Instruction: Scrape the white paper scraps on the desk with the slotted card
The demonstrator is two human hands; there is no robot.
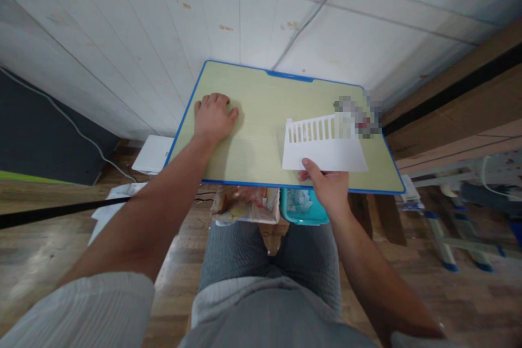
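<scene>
A pale yellow-green table (256,119) with a blue rim stands before me against the wall. My left hand (213,116) rests on its left part, palm down with the fingers apart and nothing in it. Near the front edge, my right hand (328,187) grips a white slotted sheet (322,155), thumb on top and fingers beneath. A row of narrow slots runs along the sheet's far side. Behind the sheet's right end, a pixelated patch hides whatever lies on the table there.
Below the front edge are a lined box (247,215) and a turquoise basin (305,216). A white box (153,154) stands left of the table. Brown cardboard (452,103) leans at the right. A cable (304,27) runs down the wall to the table.
</scene>
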